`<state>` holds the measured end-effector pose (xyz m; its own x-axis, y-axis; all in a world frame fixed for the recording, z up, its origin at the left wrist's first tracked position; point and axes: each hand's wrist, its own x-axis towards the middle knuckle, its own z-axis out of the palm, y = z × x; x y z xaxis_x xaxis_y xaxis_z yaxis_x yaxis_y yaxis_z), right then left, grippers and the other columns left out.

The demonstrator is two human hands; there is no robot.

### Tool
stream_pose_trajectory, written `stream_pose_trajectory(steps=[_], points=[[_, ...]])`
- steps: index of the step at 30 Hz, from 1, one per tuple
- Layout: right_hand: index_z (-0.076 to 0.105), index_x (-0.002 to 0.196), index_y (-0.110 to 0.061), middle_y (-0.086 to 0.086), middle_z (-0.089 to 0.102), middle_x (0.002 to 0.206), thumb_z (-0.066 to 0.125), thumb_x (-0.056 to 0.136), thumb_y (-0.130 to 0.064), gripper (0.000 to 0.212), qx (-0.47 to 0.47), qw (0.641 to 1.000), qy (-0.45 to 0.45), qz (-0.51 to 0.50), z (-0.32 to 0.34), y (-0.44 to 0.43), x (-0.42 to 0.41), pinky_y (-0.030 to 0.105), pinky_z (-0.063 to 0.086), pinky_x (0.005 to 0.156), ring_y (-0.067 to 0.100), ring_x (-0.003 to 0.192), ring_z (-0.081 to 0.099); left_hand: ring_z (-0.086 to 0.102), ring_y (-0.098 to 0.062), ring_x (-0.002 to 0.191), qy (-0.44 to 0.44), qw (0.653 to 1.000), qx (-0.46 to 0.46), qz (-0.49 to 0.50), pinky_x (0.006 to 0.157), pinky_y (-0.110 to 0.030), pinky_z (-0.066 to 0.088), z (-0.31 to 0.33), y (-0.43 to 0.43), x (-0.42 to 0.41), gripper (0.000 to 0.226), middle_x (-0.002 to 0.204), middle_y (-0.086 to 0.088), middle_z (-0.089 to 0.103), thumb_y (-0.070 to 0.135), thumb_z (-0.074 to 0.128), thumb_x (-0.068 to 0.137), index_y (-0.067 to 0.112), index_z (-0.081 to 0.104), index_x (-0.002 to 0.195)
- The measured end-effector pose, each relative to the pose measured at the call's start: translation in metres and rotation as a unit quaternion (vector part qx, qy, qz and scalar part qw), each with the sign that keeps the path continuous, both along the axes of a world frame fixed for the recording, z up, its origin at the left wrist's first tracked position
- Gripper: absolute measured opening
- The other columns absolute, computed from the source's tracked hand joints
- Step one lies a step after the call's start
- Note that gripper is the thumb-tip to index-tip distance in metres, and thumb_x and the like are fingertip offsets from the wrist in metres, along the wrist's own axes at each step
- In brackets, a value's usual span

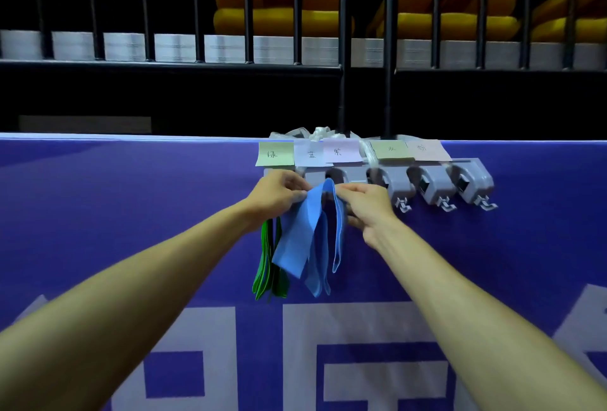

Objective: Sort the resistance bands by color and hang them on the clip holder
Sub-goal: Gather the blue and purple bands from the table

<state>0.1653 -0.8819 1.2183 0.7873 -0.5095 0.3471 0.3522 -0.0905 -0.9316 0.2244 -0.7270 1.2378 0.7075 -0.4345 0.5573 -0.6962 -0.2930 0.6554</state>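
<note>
The left hand (282, 192) and right hand (364, 205) pinch the flat light-blue resistance bands (305, 239) at the grey plastic clip holder (427, 183) on the top edge of the purple banner (131, 213) (green rubber bands (267, 266) hang just left).

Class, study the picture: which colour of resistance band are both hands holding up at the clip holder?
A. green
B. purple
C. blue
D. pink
C: the left hand and the right hand both pinch the top of a blue resistance band at the clip holder, while the green bands hang below the left hand.
</note>
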Motion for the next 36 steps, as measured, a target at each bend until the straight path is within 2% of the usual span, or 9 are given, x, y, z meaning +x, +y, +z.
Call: stream_pose_trajectory(steps=[2, 4, 9, 14, 21, 23, 28, 32, 36], points=[[0.074, 0.076, -0.017, 0.002, 0.074, 0.087, 0.071, 0.082, -0.016, 0.007, -0.018, 0.999, 0.008, -0.045, -0.007, 0.0, 0.013, 0.034, 0.059, 0.072, 0.018, 0.084, 0.069, 0.054, -0.004, 0.063, -0.037, 0.998, 0.037, 0.031, 0.054, -0.011, 0.042, 0.0, -0.005, 0.003, 0.017, 0.07, 0.01, 0.061, 0.005, 0.059, 0.089, 0.018, 0.068, 0.083], [0.074, 0.068, -0.019, -0.002, 0.074, 0.081, 0.071, 0.079, -0.016, 0.012, -0.043, 0.995, 0.006, -0.086, -0.014, 0.002, 0.02, 0.03, 0.056, 0.07, 0.017, 0.086, 0.067, 0.054, -0.003, 0.061, -0.073, 0.993, 0.077, 0.056, 0.05, -0.01, 0.041, -0.002, -0.009, 0.005, 0.017, 0.07, 0.008, 0.062, 0.004, 0.057, 0.09, 0.015, 0.07, 0.086], [0.074, 0.077, -0.019, -0.009, 0.069, 0.078, 0.065, 0.084, -0.012, 0.014, -0.113, 0.986, 0.008, -0.126, -0.019, 0.005, 0.018, 0.013, 0.041, 0.052, 0.001, 0.072, 0.058, 0.06, -0.019, 0.09, -0.133, 0.975, 0.149, 0.099, 0.073, -0.028, 0.049, -0.007, -0.011, 0.009, 0.021, 0.099, -0.004, 0.069, 0.003, 0.054, 0.089, 0.01, 0.073, 0.096], [0.074, 0.075, -0.016, -0.004, 0.07, 0.079, 0.061, 0.085, -0.008, 0.019, -0.16, 0.976, 0.025, -0.149, -0.021, 0.007, 0.018, 0.023, 0.045, 0.061, 0.014, 0.084, 0.062, 0.063, -0.026, 0.093, -0.148, 0.963, 0.191, 0.118, 0.08, -0.039, 0.054, -0.012, -0.016, 0.014, 0.022, 0.104, -0.009, 0.069, 0.004, 0.055, 0.089, 0.014, 0.071, 0.099], [0.071, 0.072, -0.022, 0.0, 0.071, 0.082, 0.065, 0.086, -0.013, 0.018, -0.206, 0.965, 0.047, -0.157, -0.033, 0.007, 0.025, 0.029, 0.052, 0.068, 0.018, 0.081, 0.064, 0.061, -0.027, 0.095, -0.146, 0.956, 0.212, 0.143, 0.081, -0.043, 0.054, -0.017, -0.021, 0.017, 0.015, 0.104, -0.006, 0.066, 0.009, 0.058, 0.087, 0.02, 0.063, 0.095], [0.072, 0.076, -0.023, 0.0, 0.07, 0.082, 0.065, 0.088, -0.015, 0.016, -0.187, 0.97, 0.042, -0.147, -0.037, 0.009, 0.025, 0.03, 0.053, 0.063, 0.016, 0.079, 0.063, 0.06, -0.027, 0.095, -0.144, 0.954, 0.221, 0.14, 0.081, -0.044, 0.053, -0.017, -0.022, 0.017, 0.013, 0.105, -0.006, 0.065, 0.011, 0.059, 0.087, 0.02, 0.061, 0.096], [0.072, 0.088, -0.019, -0.002, 0.069, 0.084, 0.063, 0.092, -0.016, 0.01, -0.166, 0.978, 0.037, -0.124, -0.038, 0.013, 0.024, 0.014, 0.041, 0.05, 0.002, 0.07, 0.057, 0.06, -0.027, 0.097, -0.151, 0.952, 0.223, 0.146, 0.081, -0.043, 0.052, -0.017, -0.023, 0.015, 0.01, 0.107, -0.007, 0.064, 0.02, 0.059, 0.09, 0.02, 0.061, 0.099], [0.072, 0.094, -0.019, -0.006, 0.069, 0.09, 0.061, 0.092, -0.015, 0.012, -0.186, 0.976, 0.039, -0.103, -0.041, 0.011, 0.016, 0.011, 0.042, 0.057, 0.007, 0.083, 0.062, 0.061, -0.028, 0.092, -0.157, 0.956, 0.204, 0.144, 0.079, -0.043, 0.053, -0.018, -0.017, 0.01, 0.009, 0.103, -0.007, 0.066, 0.017, 0.059, 0.09, 0.016, 0.063, 0.098], [0.072, 0.097, -0.021, -0.006, 0.07, 0.098, 0.057, 0.093, -0.01, 0.018, -0.231, 0.966, 0.059, -0.103, -0.042, 0.007, 0.003, 0.016, 0.044, 0.073, 0.008, 0.094, 0.061, 0.06, -0.02, 0.086, -0.18, 0.962, 0.164, 0.12, 0.071, -0.034, 0.049, -0.015, -0.002, -0.004, 0.018, 0.098, -0.002, 0.066, 0.007, 0.054, 0.088, 0.015, 0.064, 0.101]])
